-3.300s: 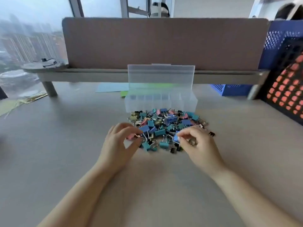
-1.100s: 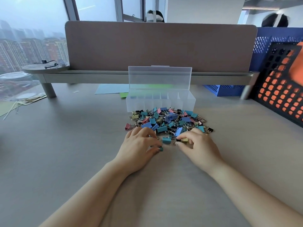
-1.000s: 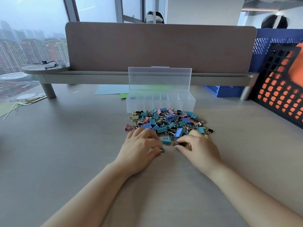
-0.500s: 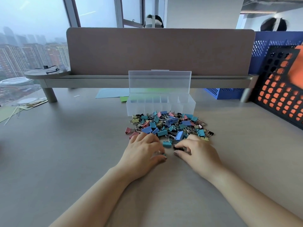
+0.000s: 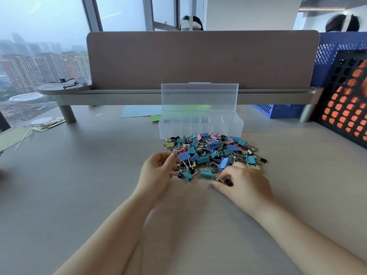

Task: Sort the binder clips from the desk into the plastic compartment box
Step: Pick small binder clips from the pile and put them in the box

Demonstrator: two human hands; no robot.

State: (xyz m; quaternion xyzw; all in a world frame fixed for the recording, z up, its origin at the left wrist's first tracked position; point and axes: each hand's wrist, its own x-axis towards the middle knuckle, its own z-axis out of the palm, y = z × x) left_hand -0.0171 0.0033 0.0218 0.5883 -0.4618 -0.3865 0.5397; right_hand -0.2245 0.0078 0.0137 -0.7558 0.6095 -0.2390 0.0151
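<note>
- Two fingertips of the right hand (image 5: 242, 183) are pinching a black clip (image 5: 225, 181) against the desk (image 5: 79, 195), probably singling it out.
- The left hand (image 5: 158, 171) is curling beside a blue clip (image 5: 184, 155); I cannot tell whether it is holding anything.
- The binder clips (image 5: 210, 151) are lying heaped just beyond both hands, against the open compartment box (image 5: 200, 130), likely keeping transfers short.

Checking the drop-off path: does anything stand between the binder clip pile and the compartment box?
Nothing visible does. The pile of multicoloured binder clips lies directly in front of the clear plastic compartment box, whose hinged lid stands open behind, leaving the compartments uncovered.
</note>
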